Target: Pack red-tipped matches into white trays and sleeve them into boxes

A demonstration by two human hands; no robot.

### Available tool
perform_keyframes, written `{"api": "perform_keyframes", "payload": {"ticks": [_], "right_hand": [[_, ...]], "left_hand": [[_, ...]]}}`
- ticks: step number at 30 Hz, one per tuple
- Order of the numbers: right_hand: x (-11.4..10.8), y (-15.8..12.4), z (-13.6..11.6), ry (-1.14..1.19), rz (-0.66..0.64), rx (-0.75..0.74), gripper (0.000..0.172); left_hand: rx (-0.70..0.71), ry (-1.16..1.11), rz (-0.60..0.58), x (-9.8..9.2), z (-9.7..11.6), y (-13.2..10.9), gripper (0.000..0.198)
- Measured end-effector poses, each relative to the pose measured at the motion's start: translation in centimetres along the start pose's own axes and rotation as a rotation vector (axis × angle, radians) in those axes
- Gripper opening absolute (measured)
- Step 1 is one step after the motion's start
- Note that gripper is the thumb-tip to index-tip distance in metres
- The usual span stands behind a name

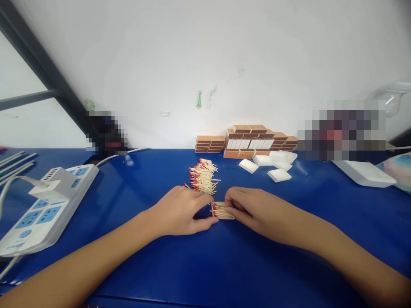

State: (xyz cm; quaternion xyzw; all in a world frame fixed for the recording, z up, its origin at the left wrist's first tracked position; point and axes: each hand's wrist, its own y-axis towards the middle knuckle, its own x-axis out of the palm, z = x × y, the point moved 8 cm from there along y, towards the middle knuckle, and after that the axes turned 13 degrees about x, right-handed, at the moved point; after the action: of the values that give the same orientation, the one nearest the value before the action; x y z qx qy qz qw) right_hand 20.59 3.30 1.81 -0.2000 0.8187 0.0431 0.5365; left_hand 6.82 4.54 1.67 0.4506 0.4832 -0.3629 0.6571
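Observation:
A small white matchbox tray (229,218) lies on the blue tabletop with red-tipped matches (220,210) in it, their heads toward the left. My left hand (186,210) grips the tray's left end, thumb at the near corner and index finger at the far corner. Over the tray's right end, the thumb and forefinger of my right hand (250,209) pinch at the tail ends of matches; the exact contact is partly hidden by the fingers. Just beyond the tray is a loose pile of matches (204,177), with most red heads on the left.
Stacked brown matchboxes (247,152) line the wall, with white trays (279,175) in front. A power strip (48,214) with a plugged-in white adapter and cables lies at left, near pale rods (19,164). A white box (364,173) sits at right. Two patches are pixelated.

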Motion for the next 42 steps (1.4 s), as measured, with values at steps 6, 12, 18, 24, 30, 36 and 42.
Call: {"api": "perform_keyframes", "payload": {"ticks": [6, 12, 18, 24, 30, 36, 42], "right_hand": [[-0.4, 0.1, -0.4, 0.000, 0.050, -0.023, 0.017], [0.2, 0.3, -0.9, -0.008, 0.033, -0.068, 0.019], [0.8, 0.3, -1.4, 0.003, 0.021, -0.110, 0.019], [0.6, 0.3, -1.6, -0.026, 0.049, -0.121, 0.024], [-0.1, 0.0, -1.1, -0.064, 0.099, -0.093, 0.017], [-0.4, 0.2, -1.0, -0.034, 0.113, -0.109, 0.016], [-3.4, 0.1, -0.2, -0.015, 0.398, -0.065, 0.015]], "left_hand": [[0.001, -0.011, 0.001, 0.0, 0.0, 0.1, 0.027], [0.010, 0.007, 0.017, -0.1, 0.1, 0.1, 0.026], [0.038, 0.018, 0.027, -0.1, 0.3, 0.1, 0.025], [0.036, 0.017, 0.034, -0.3, 0.3, 0.2, 0.025], [0.016, 0.042, 0.035, -0.2, 0.1, 0.3, 0.026], [0.005, 0.025, 0.060, -0.6, 0.1, 0.2, 0.026], [-0.060, 0.024, 0.179, -1.9, -0.5, -0.2, 0.030]]}}
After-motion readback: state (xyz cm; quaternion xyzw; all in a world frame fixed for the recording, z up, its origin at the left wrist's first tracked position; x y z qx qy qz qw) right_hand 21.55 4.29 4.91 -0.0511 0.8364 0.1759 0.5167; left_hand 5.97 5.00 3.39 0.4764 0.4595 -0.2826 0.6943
